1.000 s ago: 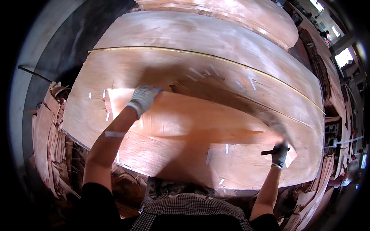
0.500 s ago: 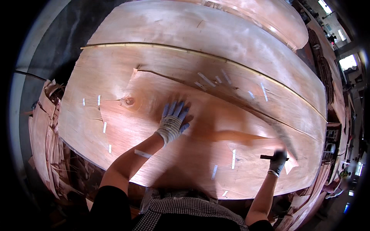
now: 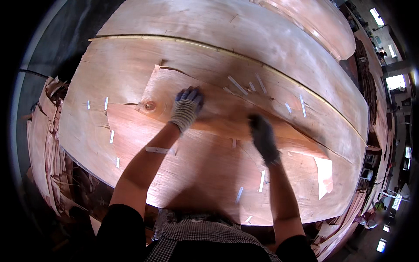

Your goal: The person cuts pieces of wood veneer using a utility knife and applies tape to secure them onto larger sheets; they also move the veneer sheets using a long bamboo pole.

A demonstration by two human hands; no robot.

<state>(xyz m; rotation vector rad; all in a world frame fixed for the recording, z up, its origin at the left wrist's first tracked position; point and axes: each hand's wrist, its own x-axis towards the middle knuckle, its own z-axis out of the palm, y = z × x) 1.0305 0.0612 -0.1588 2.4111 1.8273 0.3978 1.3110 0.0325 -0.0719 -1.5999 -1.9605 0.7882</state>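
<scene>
My left hand (image 3: 187, 107), in a striped glove with bluish fingers, lies on a loose strip of thin wood veneer (image 3: 218, 98), its fingers stretched out and close together. A round knot (image 3: 149, 105) shows in the strip just left of this hand. My right hand (image 3: 264, 137), in a dark grey glove, is over the strip's lower edge, right of the left hand. It is smeared by motion and looks closed; what it holds cannot be made out. Under the strip lies a broad veneer sheet (image 3: 187, 170) with short white tape pieces (image 3: 262, 181) on it.
A long thin pole (image 3: 218, 49) lies across the sheets beyond my hands. More veneer (image 3: 314, 22) lies at the far right. Torn veneer scraps (image 3: 43, 131) are heaped beside the stack on the left, with others at the right. A pale veneer flap (image 3: 323, 174) lies near the right edge.
My right hand, which held a dark bar-shaped tool, has swept left and away from me toward the left hand. The strip's lower edge now shows apart from the sheet below. My left fingers are less spread.
</scene>
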